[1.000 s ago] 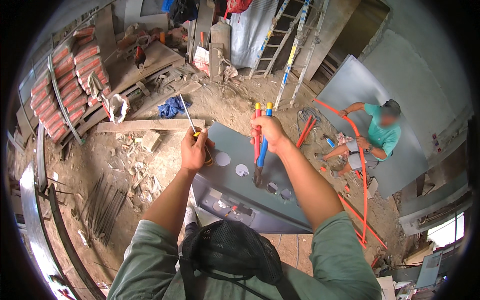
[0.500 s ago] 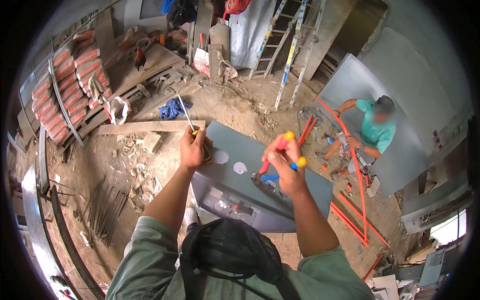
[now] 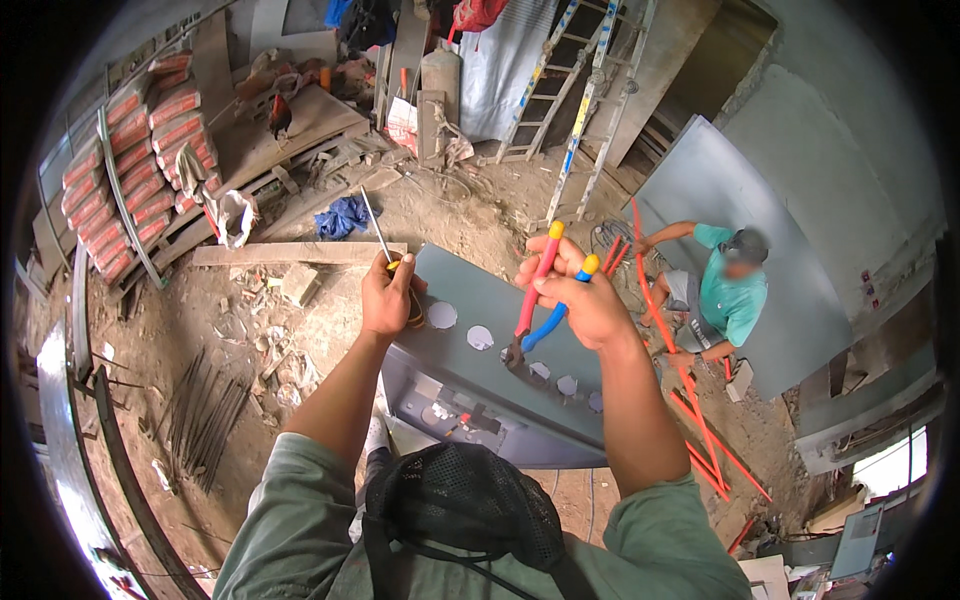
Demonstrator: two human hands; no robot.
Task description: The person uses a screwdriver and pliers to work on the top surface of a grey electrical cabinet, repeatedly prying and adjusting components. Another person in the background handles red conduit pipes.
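A grey metal cabinet [image 3: 470,277] lies before me, a row of several round holes along its upper face. My left hand [image 3: 388,298] is closed around a screwdriver [image 3: 376,222], its long shaft pointing up and away; the fist is beside the cabinet's left end. Over the row of holes, my right hand [image 3: 575,300] grips pliers [image 3: 527,314] with one red and one blue handle, both yellow-tipped. The handles stand somewhat apart. Their dark jaws point down near the rim of a middle hole [image 3: 540,370]; whether they bite the metal I cannot tell.
At the right, a person [image 3: 733,285] in a teal shirt handles an orange pipe [image 3: 684,375]; more orange pipes lie nearby. Ladders [image 3: 580,110] stand at the back. Stacked bags [image 3: 130,160], a rooster [image 3: 280,116] and thin metal rods [image 3: 208,415] are at the left, among rubble.
My right hand has turned the pliers and brought the handles closer together, uncovering more holes. The left hand stays nearly still. The co-worker has leaned left and lowered a hand along the orange pipe.
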